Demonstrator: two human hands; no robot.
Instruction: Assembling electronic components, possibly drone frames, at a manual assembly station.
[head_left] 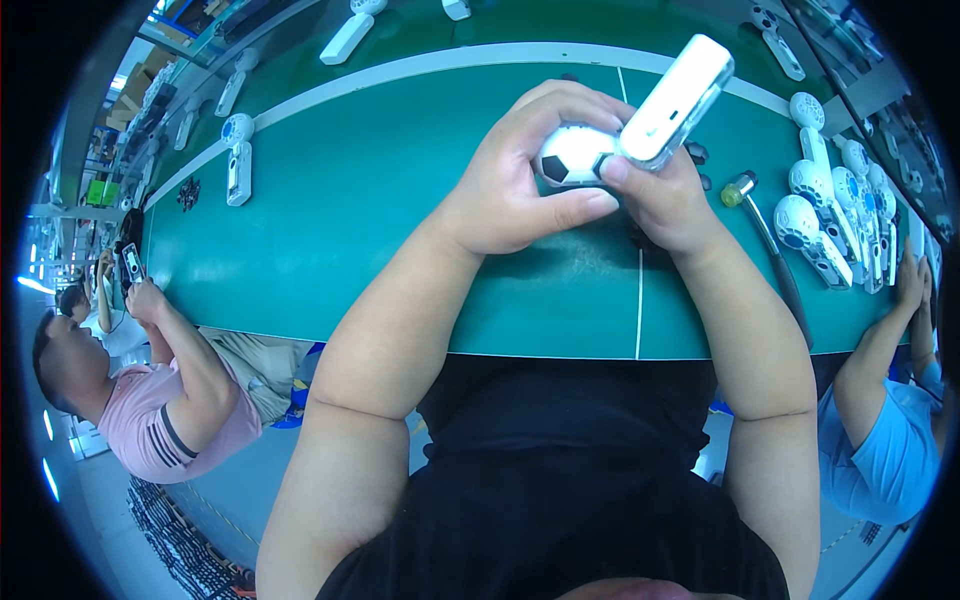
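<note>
Above the green table I hold a white device with a soccer-ball-patterned round head (577, 155) and a long box-shaped body (677, 98). My left hand (515, 175) is wrapped round the ball end, its fingers over the far side and its thumb along the near side. My right hand (660, 195) grips the joint between head and body, the thumb pressed by a black patch of the ball. The body tilts up to the far right. Most of the right fingers are hidden behind the device. Small dark pieces (697, 153) lie just beyond my right hand.
A hammer (765, 225) with a yellowish head lies right of my right arm. Several similar white devices (815, 225) crowd the right side; another (238, 165) lies far left near small black parts (188, 193). More devices sit on the green strip beyond. Co-workers sit left (180, 410) and right (880, 430).
</note>
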